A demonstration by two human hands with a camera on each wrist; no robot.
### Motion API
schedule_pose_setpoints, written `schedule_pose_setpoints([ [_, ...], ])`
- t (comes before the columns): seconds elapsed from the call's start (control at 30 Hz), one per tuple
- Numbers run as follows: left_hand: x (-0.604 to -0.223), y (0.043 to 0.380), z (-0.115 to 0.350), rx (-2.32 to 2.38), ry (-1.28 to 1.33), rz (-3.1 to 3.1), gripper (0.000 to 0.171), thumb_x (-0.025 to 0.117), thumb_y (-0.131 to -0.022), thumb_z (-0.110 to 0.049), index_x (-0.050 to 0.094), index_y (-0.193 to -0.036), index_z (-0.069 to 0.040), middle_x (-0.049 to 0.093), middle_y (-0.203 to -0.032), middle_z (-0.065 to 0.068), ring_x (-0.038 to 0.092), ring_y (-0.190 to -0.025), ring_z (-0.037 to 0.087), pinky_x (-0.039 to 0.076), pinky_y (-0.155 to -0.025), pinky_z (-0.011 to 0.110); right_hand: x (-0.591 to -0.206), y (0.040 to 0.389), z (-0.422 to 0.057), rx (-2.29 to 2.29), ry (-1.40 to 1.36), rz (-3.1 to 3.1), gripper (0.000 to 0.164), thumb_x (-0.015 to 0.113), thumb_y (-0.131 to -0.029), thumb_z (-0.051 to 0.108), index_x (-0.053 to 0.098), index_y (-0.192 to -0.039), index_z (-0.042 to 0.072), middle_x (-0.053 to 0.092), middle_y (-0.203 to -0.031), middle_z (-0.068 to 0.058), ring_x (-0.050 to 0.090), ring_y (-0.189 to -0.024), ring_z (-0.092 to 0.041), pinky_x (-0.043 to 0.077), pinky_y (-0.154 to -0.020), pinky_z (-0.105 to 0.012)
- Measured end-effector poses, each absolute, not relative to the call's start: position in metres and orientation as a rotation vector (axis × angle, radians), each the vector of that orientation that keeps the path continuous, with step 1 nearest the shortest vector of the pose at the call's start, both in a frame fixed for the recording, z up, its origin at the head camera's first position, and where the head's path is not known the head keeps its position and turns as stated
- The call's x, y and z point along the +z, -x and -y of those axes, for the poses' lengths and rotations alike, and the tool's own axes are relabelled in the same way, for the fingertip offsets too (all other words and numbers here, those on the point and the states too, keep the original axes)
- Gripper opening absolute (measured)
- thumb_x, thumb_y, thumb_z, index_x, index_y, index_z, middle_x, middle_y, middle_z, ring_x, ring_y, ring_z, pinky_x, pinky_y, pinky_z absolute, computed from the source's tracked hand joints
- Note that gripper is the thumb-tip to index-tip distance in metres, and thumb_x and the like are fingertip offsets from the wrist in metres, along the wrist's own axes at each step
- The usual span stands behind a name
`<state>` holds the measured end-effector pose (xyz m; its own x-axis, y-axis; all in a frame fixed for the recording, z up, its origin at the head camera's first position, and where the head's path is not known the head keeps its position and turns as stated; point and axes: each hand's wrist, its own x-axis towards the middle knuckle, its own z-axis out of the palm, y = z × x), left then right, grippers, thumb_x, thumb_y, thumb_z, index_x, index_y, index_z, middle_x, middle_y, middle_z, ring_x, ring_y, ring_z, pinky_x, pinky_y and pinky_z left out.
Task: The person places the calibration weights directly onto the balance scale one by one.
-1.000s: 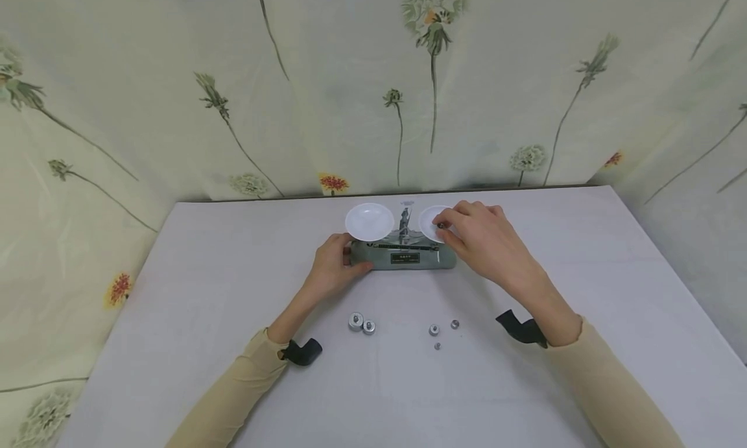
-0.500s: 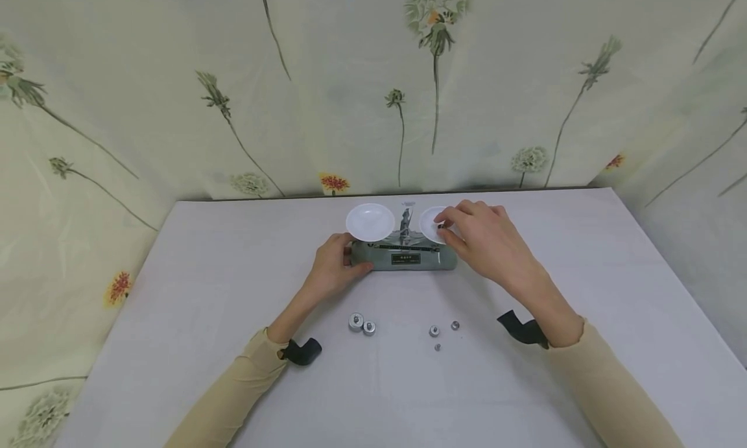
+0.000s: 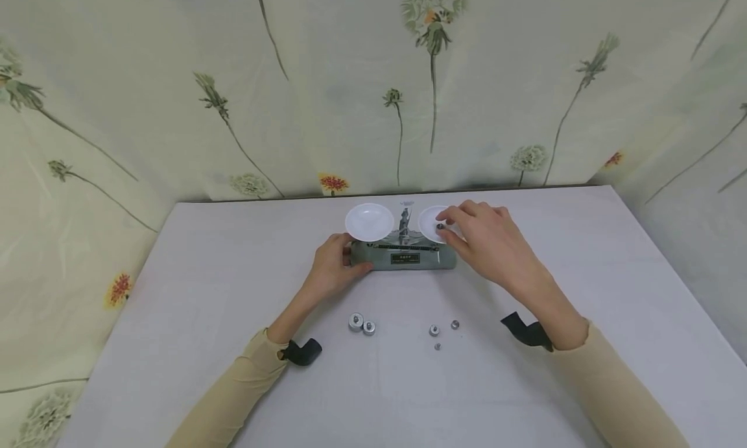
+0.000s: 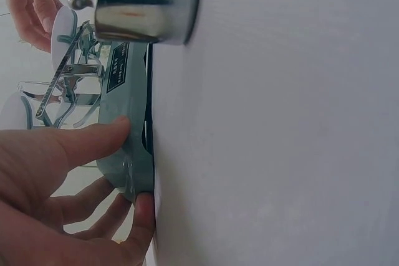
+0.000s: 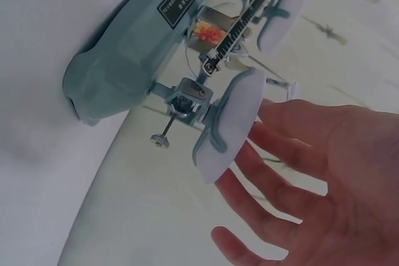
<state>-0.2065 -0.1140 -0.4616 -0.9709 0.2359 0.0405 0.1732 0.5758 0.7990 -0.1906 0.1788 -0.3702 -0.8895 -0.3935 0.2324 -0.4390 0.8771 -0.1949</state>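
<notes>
A grey-green balance scale (image 3: 382, 260) with two white pans stands near the table's far edge. My left hand (image 3: 332, 266) grips the left end of its base; in the left wrist view the thumb (image 4: 103, 141) lies on the front and the other fingers curl round the end. Over the right pan (image 3: 428, 222) is my right hand (image 3: 490, 244), thumb and index finger slightly apart on either side of a small metal weight (image 3: 440, 227). That weight appears to rest on the pan. The pan hides it in the right wrist view. Nothing is visible on the left pan (image 3: 369, 222).
Two larger metal weights (image 3: 356, 321) stand together on the white table (image 3: 385, 383), nearer than the scale's left half. Several smaller weights (image 3: 434, 330) are grouped to the right of them. A flower-patterned cloth (image 3: 327, 111) hangs behind the table.
My right thumb and index finger have parted slightly from the small weight, which now shows more clearly between them. The left hand and the scale have stayed in place.
</notes>
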Motion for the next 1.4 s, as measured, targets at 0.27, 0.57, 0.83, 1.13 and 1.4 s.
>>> schedule_pose_setpoints([
  [0.27,-0.463,0.207,0.115,1.374,-0.356,-2.732,0.063,0.085,-0.092,-0.012,0.059,-0.146,0.005,0.06,-0.142,0.029,0.072,-0.123,0.043,0.067,-0.101,0.044,-0.365,0.178,-0.179,0.352,-0.644,2.785,0.03,0.076,-0.102,0.023,0.074,-0.129,0.01,0.075,-0.125,-0.014,0.07,-0.113,-0.037,0.052,-0.097,-0.063],
  [0.57,-0.464,0.208,0.115,1.371,-0.343,-2.731,0.063,0.086,-0.092,-0.013,0.059,-0.147,0.005,0.061,-0.142,0.029,0.072,-0.122,0.042,0.067,-0.101,0.044,-0.363,0.16,-0.177,0.337,-0.714,2.692,0.037,0.082,-0.097,0.02,0.071,-0.13,0.009,0.074,-0.119,-0.012,0.072,-0.097,-0.032,0.054,-0.094,-0.06],
  [0.83,-0.461,0.207,0.115,1.38,-0.335,-2.723,0.064,0.085,-0.092,-0.013,0.058,-0.148,0.005,0.06,-0.144,0.029,0.071,-0.124,0.043,0.066,-0.102,0.045,-0.361,0.152,-0.176,0.358,-0.743,2.674,0.034,0.082,-0.096,0.019,0.072,-0.128,0.011,0.076,-0.114,-0.01,0.07,-0.092,-0.028,0.054,-0.089,-0.056],
  [1.13,-0.463,0.207,0.115,1.371,-0.338,-2.723,0.064,0.085,-0.092,-0.014,0.058,-0.147,0.005,0.06,-0.144,0.029,0.071,-0.123,0.042,0.067,-0.101,0.043,-0.363,0.141,-0.179,0.339,-0.787,2.635,0.037,0.086,-0.092,0.019,0.073,-0.126,0.013,0.074,-0.113,-0.008,0.069,-0.09,-0.025,0.054,-0.083,-0.052],
  [1.4,-0.459,0.205,0.115,1.388,-0.326,-2.704,0.064,0.085,-0.093,-0.012,0.057,-0.148,0.005,0.059,-0.145,0.029,0.07,-0.125,0.043,0.066,-0.103,0.045,-0.361,0.133,-0.174,0.332,-0.812,2.68,0.035,0.086,-0.093,0.022,0.074,-0.124,0.015,0.073,-0.109,-0.004,0.066,-0.09,-0.021,0.055,-0.083,-0.048],
])
